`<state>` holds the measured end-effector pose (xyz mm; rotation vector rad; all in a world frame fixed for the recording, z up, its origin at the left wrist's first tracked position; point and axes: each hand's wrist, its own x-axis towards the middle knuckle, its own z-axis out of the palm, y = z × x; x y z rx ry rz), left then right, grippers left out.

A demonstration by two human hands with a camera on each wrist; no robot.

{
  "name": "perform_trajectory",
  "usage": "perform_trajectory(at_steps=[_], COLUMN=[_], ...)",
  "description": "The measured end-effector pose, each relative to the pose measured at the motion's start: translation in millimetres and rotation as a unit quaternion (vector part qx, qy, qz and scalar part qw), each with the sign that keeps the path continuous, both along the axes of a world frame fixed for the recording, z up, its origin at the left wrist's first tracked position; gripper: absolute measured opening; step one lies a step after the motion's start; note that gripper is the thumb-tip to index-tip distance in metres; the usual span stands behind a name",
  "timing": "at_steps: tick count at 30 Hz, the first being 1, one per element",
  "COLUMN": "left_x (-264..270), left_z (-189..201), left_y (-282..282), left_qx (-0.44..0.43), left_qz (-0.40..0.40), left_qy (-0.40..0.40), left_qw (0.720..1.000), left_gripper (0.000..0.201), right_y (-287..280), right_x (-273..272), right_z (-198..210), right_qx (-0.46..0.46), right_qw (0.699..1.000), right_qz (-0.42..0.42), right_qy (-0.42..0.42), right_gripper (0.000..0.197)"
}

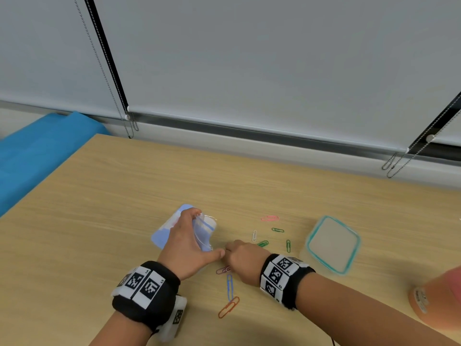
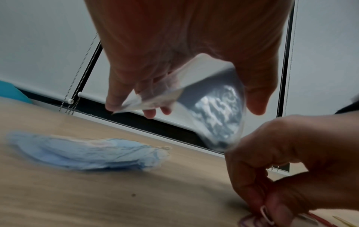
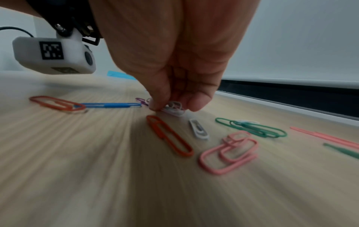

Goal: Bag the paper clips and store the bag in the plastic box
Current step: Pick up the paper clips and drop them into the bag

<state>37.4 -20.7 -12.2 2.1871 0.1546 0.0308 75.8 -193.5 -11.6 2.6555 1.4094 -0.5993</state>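
Observation:
My left hand (image 1: pixel 197 228) holds a clear zip bag (image 1: pixel 205 233) up off the wooden table (image 1: pixel 124 196), fingers on one side and thumb stretched out on the other. In the left wrist view the bag (image 2: pixel 217 110) hangs from my fingers (image 2: pixel 114 104). My right hand (image 1: pixel 230 248) is down on the table just right of it, pinching a white paper clip (image 3: pixel 174 110). Several coloured clips lie around: orange (image 3: pixel 169 136), pink (image 3: pixel 227 153), green (image 3: pixel 252 127), blue (image 1: pixel 229 287). The plastic box (image 1: pixel 333 244), teal-rimmed with its lid on, sits to the right.
A light blue flat packet (image 1: pixel 162 233) lies under and behind my left hand. An orange-pink object (image 1: pixel 436 298) stands at the table's right front edge. A blue cloth (image 1: pixel 37 156) lies beyond the left edge. Blind cords (image 1: pixel 396 163) hang at the back.

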Motion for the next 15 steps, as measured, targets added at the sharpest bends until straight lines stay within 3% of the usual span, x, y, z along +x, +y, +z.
perform_trajectory(at_steps=[7, 10, 11, 12, 15], left_x=[1, 1, 2, 2, 3], left_z=[-3, -4, -4, -3, 2], left_y=[-1, -4, -7, -10, -23], left_qx=[-0.011, -0.011, -0.004, 0.001, 0.015], left_qz=[0.000, -0.005, -0.008, -0.011, -0.026], left_qy=[0.005, 0.000, -0.005, -0.013, -0.032], left_qw=[1.000, 1.000, 1.000, 1.000, 0.999], left_gripper=[0.101, 0.099, 0.096, 0.092, 0.089], right_y=[-4, -10, -13, -16, -15], right_x=[-8, -2, 2, 6, 16], right_z=[-1, 8, 13, 21, 53], right_qx=[-0.022, 0.066, 0.149, 0.241, 0.452], right_qw=[0.998, 0.990, 0.972, 0.935, 0.783], right_qz=[-0.038, -0.117, -0.183, -0.261, -0.406], right_qy=[-0.043, -0.037, -0.022, 0.009, 0.133], right_gripper=[0.042, 0.028, 0.024, 0.023, 0.024])
